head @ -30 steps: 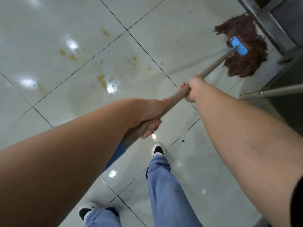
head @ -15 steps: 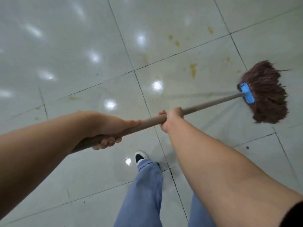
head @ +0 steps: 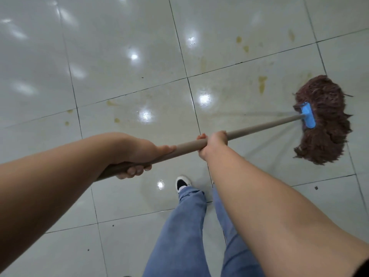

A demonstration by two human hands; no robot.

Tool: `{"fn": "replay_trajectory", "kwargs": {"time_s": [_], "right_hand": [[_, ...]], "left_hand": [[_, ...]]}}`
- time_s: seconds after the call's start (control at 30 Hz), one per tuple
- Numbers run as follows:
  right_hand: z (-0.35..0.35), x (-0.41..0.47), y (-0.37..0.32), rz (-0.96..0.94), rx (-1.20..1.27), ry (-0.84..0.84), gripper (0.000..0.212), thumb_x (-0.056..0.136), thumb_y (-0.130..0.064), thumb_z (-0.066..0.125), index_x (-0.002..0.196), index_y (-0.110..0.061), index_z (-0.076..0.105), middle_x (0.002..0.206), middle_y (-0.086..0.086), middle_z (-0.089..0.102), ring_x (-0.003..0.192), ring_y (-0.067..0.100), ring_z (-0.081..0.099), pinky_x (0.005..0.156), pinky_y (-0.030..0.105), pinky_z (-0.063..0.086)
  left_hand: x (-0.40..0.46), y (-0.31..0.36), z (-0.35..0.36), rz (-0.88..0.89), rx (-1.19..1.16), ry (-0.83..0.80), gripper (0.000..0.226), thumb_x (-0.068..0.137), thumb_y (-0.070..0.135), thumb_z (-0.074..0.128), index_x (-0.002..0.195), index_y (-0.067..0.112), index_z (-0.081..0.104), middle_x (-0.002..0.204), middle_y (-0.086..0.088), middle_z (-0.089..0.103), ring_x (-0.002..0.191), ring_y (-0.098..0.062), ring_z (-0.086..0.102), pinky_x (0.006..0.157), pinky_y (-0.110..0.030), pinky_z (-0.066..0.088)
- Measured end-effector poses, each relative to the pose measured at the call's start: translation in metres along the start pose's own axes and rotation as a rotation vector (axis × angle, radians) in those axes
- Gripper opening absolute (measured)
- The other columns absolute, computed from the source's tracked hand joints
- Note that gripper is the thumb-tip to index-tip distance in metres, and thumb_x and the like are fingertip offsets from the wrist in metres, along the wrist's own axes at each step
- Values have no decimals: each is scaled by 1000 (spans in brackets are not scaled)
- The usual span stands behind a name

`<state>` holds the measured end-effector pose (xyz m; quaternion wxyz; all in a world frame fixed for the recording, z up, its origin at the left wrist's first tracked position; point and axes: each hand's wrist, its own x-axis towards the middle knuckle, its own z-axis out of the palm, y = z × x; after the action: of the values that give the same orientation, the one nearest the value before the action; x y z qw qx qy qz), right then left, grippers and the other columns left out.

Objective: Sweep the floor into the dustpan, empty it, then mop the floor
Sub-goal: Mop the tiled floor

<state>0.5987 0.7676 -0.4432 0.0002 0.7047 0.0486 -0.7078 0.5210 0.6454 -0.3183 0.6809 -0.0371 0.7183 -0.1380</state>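
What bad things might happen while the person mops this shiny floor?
The glossy white tiled floor looks wet near the black-and-white shoe, so a slip seems possible. The brown string mop head sits beside the yellow-brown stains, and might smear them rather than lift them. The left hand and right hand grip the beige mop handle close together, which may give weak control.
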Motion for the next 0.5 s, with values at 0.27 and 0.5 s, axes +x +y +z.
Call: {"fn": "replay_trajectory", "kwargs": {"time_s": [0.27,0.5], "right_hand": [[-56,33,-143,-25,148,62,43,98,-48,36,76,-11,37,60,5,42,40,14,37,35,12,39],[-103,60,-316,-200,249,165,34,98,-40,42,83,-11,40,69,11,55,24,16,45,34,16,44]], "left_hand": [[-4,152,22,69,-47,-87,70,77,81,29,68,12,38,29,2,31,21,-12,26,37,-7,32],[-24,334,29,275,-52,-80,64,83,75,27,66,13,35,27,2,30,18,-10,26,36,-8,34]]}}
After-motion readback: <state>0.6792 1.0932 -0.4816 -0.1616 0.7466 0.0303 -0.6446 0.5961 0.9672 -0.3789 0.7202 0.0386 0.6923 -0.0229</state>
